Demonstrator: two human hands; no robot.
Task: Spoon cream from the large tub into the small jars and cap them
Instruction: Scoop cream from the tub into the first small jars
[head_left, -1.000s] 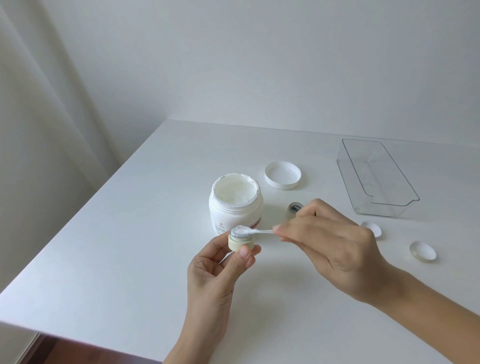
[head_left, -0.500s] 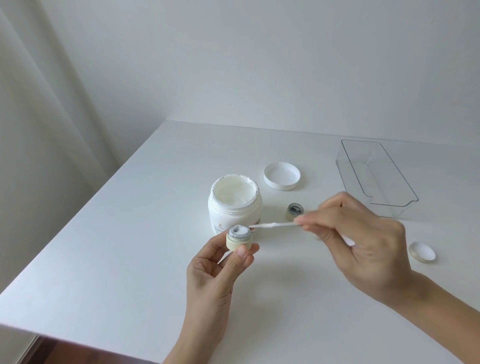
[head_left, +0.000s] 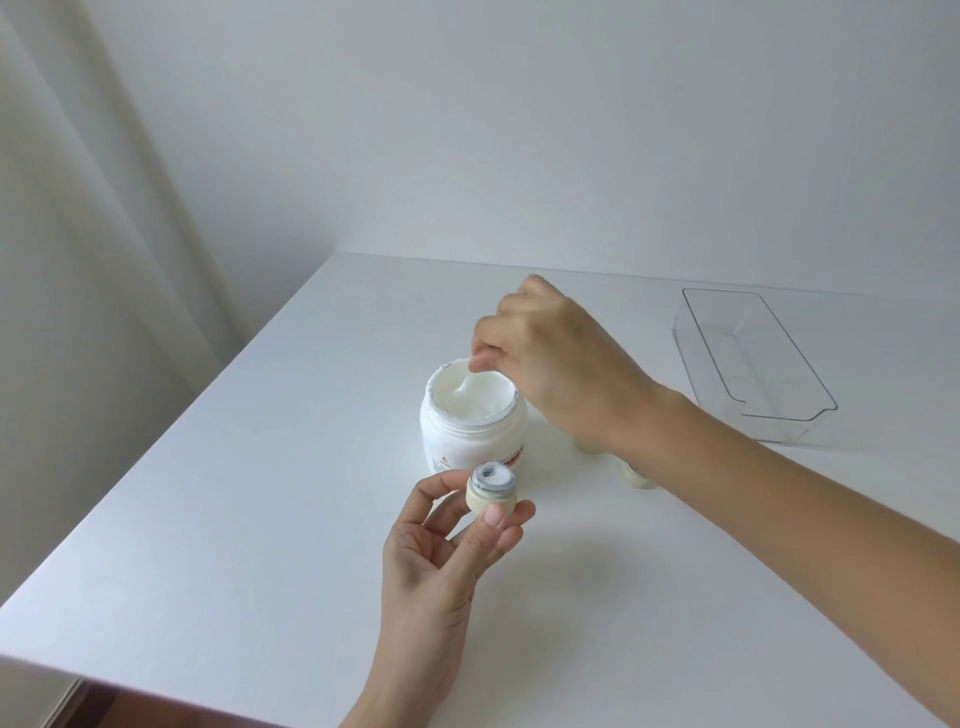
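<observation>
Broadly, white table (head_left: 218, 519): smooth matte top, left edge running diagonally toward the near corner, front edge cutting off below the wrists; wide bare stretch along the left side and in the near middle. Clear tray (head_left: 756, 415), hard plastic, rectangular with rounded corners, sits well right, apart from everything else. Large tub (head_left: 470, 441) stands upright mid-table, round white plastic, lid off, cream inside glossy and scooped uneven, rim smeared. Right hand (head_left: 561, 364) hangs over the tub's mouth, fingers bunched in a pinch on a thin white spoon (head_left: 470, 376), mostly hidden, tip in the cream. Left hand (head_left: 441, 566) nearer the front edge, thumb and fingertips gripping a small jar (head_left: 492, 491): pale yellow, squat, grey neck, uncapped, partly filled with white. Two more pale jars peek out from under the right forearm, mostly hidden
</observation>
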